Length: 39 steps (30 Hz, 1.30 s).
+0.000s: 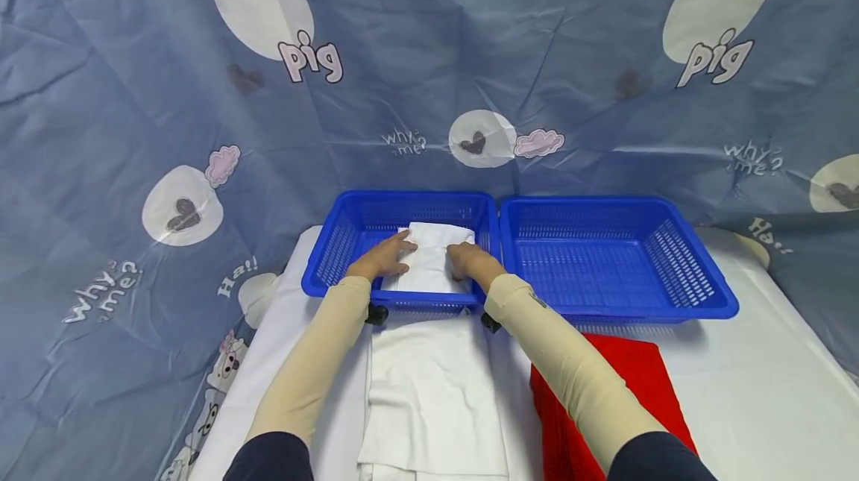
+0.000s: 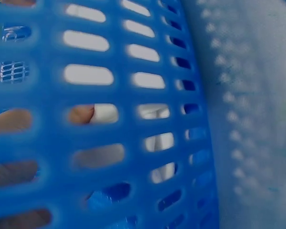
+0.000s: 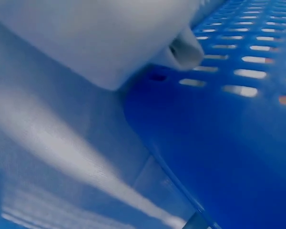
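The left hand's [image 1: 385,257] fingers are spread, their tips touching the left part of a folded white cloth [image 1: 429,266]. The right hand [image 1: 473,265] is at the cloth's right edge, its fingers bent downward; whether they pinch the fabric or only press on it, I cannot tell. That cloth lies inside the left blue basket [image 1: 429,300], towards its right side, with bare basket floor showing to its left. In the left wrist view, parts of fingers and white fabric show through the slots of the basket's wall.

Both forearms, in cream sleeves [image 1: 312,369] with dark fabric [image 1: 268,459] at the near end, reach over the near rim. Just right of this basket stands a second blue basket [image 1: 577,280]. On the near side, a larger white cloth [image 1: 436,399] lies before the left basket, and a red cloth [image 1: 634,365] lies to the right, partly under the right forearm. All rest on a white-covered table [image 1: 745,391]; beyond hangs a printed grey-blue curtain [image 1: 403,41].
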{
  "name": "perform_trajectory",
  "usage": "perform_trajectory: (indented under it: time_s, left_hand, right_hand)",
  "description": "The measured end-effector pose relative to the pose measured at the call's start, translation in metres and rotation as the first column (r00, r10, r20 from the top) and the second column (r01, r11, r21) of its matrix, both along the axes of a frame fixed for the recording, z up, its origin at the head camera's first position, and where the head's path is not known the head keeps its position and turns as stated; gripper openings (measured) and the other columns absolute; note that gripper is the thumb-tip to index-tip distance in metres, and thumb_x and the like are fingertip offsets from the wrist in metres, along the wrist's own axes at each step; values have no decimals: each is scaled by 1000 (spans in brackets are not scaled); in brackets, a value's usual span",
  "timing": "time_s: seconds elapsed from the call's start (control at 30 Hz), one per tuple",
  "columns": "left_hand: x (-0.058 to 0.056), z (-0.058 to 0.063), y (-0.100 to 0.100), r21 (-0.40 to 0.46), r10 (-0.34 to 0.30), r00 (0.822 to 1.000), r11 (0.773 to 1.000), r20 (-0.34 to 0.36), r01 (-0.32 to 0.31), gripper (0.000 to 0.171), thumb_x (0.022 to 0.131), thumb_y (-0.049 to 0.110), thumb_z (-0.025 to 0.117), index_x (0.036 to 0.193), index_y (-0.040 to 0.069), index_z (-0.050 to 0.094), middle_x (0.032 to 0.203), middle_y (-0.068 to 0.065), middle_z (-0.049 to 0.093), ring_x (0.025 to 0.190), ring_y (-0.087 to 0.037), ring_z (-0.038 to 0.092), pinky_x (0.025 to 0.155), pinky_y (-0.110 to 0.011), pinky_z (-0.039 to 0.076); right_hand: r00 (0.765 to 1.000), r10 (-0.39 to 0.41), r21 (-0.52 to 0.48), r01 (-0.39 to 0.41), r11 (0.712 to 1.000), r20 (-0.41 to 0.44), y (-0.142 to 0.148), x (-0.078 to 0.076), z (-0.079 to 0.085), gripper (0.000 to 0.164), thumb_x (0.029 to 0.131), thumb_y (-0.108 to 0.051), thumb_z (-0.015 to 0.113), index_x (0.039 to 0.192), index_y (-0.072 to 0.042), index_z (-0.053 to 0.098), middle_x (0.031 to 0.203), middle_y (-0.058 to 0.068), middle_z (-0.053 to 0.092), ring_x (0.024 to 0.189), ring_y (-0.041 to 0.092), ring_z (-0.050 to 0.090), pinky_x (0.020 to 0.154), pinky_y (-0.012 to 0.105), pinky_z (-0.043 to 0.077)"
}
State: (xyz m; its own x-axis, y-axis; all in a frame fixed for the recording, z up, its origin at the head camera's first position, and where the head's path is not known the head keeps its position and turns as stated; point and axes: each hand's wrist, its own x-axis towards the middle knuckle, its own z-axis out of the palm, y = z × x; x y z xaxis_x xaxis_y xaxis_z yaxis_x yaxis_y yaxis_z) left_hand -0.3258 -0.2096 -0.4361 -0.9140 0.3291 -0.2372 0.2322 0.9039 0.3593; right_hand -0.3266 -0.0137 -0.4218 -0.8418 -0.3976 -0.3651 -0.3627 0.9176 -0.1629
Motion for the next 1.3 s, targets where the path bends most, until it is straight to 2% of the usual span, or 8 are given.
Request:
perform_trajectory:
  time_s: [0.23, 0.37, 0.5, 0.67, 0.8, 1.07, 1.3]
  left_hand:
    - [1, 2, 0, -50, -11, 999, 999, -39, 9, 51, 81, 16, 61, 130, 16, 46, 149, -6, 15, 134, -37, 18, 107, -50, 19]
    - [5, 3, 1, -92, -29, 998, 995, -52, 24, 51, 82, 17, 61, 130, 16, 46, 149, -7, 16, 134, -36, 18, 106, -53, 21]
    - [7, 8, 1, -107, -21, 998, 994, -55, 15, 50, 82, 20, 61, 130, 18, 46, 149, -6, 17, 135, -34, 18, 103, -57, 21]
    - [10, 17, -1, -122, -26, 997, 992, -72, 17, 48, 84, 23, 58, 130, 20, 45, 147, -6, 23, 133, -32, 23, 104, -54, 23]
    - [14, 25, -3, -119, -66, 991, 991, -115, 52, 47, 85, 25, 56, 130, 18, 46, 144, -7, 30, 132, -30, 28, 104, -50, 27]
    - [32, 39, 0, -110, -127, 967, 988, -222, 105, 45, 87, 31, 53, 130, 19, 46, 140, -7, 36, 127, -30, 36, 100, -52, 31]
    - [53, 58, 0, -144, -106, 952, 987, -288, 67, 54, 82, 44, 56, 131, 25, 44, 140, -3, 37, 127, -28, 37, 100, -56, 27]
  right_hand:
    - [1000, -18, 20, 19, 1000, -19, -1, 6, 3, 39, 78, -13, 63, 115, -8, 49, 112, 15, 57, 99, 27, 56, 85, 39, 45]
    - [999, -20, 18, 21, 1000, -27, -1, 11, 3, 42, 78, -11, 62, 117, -7, 48, 114, 16, 55, 102, 28, 54, 87, 39, 45]
    - [998, -50, -5, 50, 999, -31, -2, 15, 6, 48, 77, -9, 63, 122, -6, 45, 118, 18, 52, 106, 32, 52, 91, 41, 43]
    - [997, -78, -41, 77, 996, -17, -1, 22, 12, 57, 79, -9, 61, 131, -8, 37, 126, 20, 45, 112, 36, 47, 95, 44, 40]
    - [998, -57, -62, 56, 996, -24, 0, 27, 18, 59, 81, -12, 58, 134, -10, 34, 130, 19, 42, 117, 36, 44, 97, 46, 37]
    - [998, -10, -95, 3, 996, -68, 4, 41, 31, 61, 84, -33, 58, 136, -12, 33, 133, 13, 43, 122, 30, 42, 99, 45, 35]
    - [997, -12, -144, 1, 990, -72, 11, 52, 40, 68, 81, -48, 56, 139, -23, 29, 140, 9, 35, 123, 32, 40, 98, 50, 35]
